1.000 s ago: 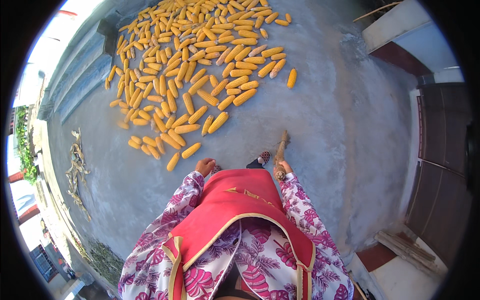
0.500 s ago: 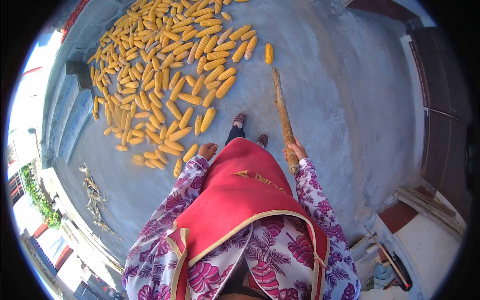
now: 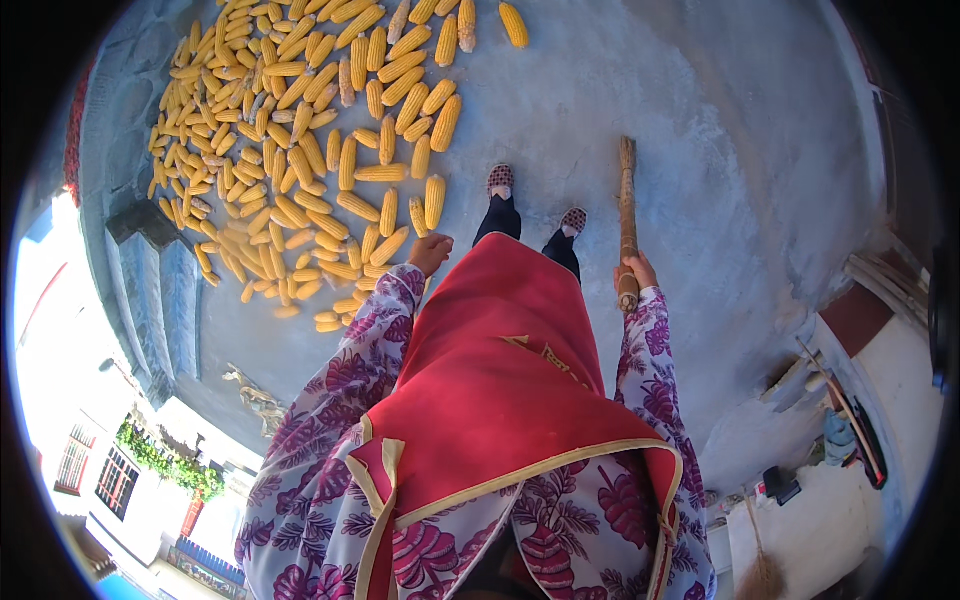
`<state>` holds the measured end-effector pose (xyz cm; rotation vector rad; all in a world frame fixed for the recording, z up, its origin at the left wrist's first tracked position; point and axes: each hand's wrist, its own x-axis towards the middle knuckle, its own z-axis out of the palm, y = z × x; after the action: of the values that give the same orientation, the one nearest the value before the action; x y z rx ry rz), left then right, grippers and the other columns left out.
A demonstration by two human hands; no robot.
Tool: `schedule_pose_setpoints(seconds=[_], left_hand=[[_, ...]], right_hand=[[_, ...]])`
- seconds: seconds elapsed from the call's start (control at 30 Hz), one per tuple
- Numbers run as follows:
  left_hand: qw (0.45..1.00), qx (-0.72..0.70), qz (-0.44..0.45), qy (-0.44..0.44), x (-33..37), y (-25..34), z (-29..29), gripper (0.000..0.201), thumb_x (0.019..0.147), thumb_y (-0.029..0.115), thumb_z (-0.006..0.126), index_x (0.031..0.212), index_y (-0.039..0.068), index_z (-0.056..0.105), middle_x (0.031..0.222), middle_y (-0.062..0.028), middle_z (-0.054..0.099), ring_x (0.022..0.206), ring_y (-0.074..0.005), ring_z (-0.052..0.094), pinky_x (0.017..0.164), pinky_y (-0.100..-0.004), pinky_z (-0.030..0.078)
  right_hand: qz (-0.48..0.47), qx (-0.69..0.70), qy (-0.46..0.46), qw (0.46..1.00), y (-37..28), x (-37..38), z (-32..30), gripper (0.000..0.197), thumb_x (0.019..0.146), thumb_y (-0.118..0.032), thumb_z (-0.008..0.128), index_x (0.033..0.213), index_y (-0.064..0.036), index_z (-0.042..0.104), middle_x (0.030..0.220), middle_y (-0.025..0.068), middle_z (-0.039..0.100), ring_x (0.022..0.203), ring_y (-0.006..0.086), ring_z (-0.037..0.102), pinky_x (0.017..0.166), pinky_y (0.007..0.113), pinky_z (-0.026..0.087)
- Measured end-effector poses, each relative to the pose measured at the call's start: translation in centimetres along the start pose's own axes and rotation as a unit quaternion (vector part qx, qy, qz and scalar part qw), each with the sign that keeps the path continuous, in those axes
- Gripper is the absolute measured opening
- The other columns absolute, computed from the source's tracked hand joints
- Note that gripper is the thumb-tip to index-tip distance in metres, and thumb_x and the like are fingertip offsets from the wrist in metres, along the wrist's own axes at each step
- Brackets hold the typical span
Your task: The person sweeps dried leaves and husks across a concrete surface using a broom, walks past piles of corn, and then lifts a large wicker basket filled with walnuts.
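Note:
My right hand (image 3: 638, 270) is closed around the lower part of a thick, brown stick (image 3: 627, 215) that looks like a dry stalk. Its long end points forward, away from me, and narrows to a frayed tip. At my left side, my left hand (image 3: 430, 254) hangs with loosely curled fingers and nothing visible in it. Close beyond that hand lie yellow corn cobs (image 3: 388, 246), spread widely over the concrete floor (image 3: 560, 110). A single corn cob (image 3: 514, 24) lies apart from the spread, farther ahead.
Concrete steps (image 3: 150, 290) stand at the left beyond the corn. Dry husks (image 3: 255, 398) lie on the floor at the lower left. To the right, poles (image 3: 888, 288) lie along a wall, and a broom (image 3: 762, 578) is at the lower right. My patterned shoes (image 3: 501, 180) are on the floor.
The view has shifted, and the corn and the lone cob now appear nearer the top edge. My right hand, still holding the stick, has swung farther right, away from my body.

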<state>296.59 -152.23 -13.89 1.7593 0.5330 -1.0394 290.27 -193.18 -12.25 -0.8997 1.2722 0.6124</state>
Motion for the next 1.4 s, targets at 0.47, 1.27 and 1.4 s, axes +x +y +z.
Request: schedule_pose_setpoints(seconds=[0.47, 1.27, 1.4], left_hand=[[0.999, 0.025, -0.014, 0.017, -1.7, -1.8, 4.0, 0.028, 0.073, 0.025, 0.049, 0.087, 0.002, 0.056, 0.073, -0.0087, 0.057, 0.062, -0.0146, 0.055, 0.061, -0.0265, 0.043], [0.975, 0.19, 0.113, 0.007, -8.7, -3.4, 17.9, 0.028, 0.071, 0.025, 0.051, 0.085, 0.002, 0.057, 0.07, -0.0098, 0.058, 0.068, -0.0175, 0.056, 0.062, -0.0267, 0.043], [0.99, 0.119, 0.073, -0.017, -8.7, -1.5, 17.6, 0.027, 0.072, 0.02, 0.051, 0.085, -0.003, 0.055, 0.068, -0.0096, 0.057, 0.061, -0.0142, 0.055, 0.056, -0.0265, 0.044]], right_hand=[[-0.038, -0.055, -0.078, 0.995, 0.4, 0.5, -0.2, 0.027, 0.07, -0.015, 0.046, 0.093, -0.0119, 0.034, 0.062, 0.0101, 0.047, 0.042, 0.0177, 0.048, 0.035, 0.029, 0.042], [-0.075, 0.058, -0.132, 0.987, 5.5, -2.3, -14.6, 0.032, 0.068, -0.013, 0.047, 0.097, -0.012, 0.035, 0.068, 0.0116, 0.045, 0.048, 0.0199, 0.049, 0.037, 0.031, 0.042], [-0.086, 0.09, -0.133, 0.983, 7.3, -2.8, -14.7, 0.034, 0.066, -0.01, 0.048, 0.097, -0.0114, 0.035, 0.067, 0.0117, 0.043, 0.047, 0.0211, 0.05, 0.036, 0.033, 0.042]])
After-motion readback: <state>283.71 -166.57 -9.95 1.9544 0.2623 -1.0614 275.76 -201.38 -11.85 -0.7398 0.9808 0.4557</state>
